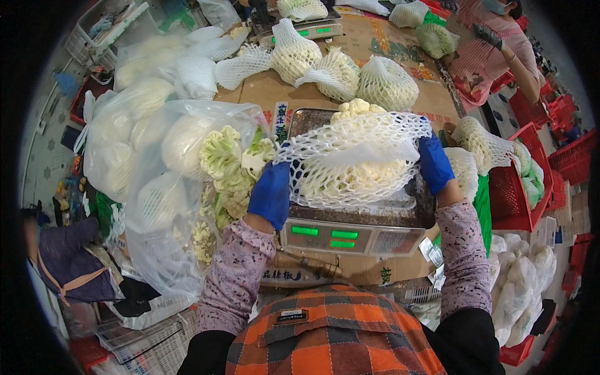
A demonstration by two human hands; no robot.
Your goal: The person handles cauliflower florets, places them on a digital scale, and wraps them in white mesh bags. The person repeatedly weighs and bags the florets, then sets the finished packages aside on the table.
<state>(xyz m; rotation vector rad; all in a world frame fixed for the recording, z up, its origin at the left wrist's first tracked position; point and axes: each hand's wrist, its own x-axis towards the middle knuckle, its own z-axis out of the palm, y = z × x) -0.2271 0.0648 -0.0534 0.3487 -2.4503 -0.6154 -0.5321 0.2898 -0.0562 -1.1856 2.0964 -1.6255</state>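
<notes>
My left hand (pixel 270 196), in a blue glove, pinches one end of a white foam net sleeve (pixel 358 150). At the other end my right hand (pixel 433 161), gloved in blue too, grips the net. Stretched between them, the net lies over a head of cauliflower (pixel 370 174), whose florets show through the mesh. Behind the net a bare cauliflower (pixel 357 108) pokes out. All of this is over the metal pan of a digital scale (pixel 323 234) with lit green displays. Loose cauliflower pieces (pixel 227 171) with green leaves lie left of my left hand.
Clear plastic bags (pixel 159 140) of netted cauliflowers crowd the left. Several netted cauliflowers (pixel 386 84) line the cardboard (pixel 253 89) beyond the scale. Another scale (pixel 328 30) stands at the back. A person (pixel 497 51) is at the upper right, near red crates (pixel 511 201).
</notes>
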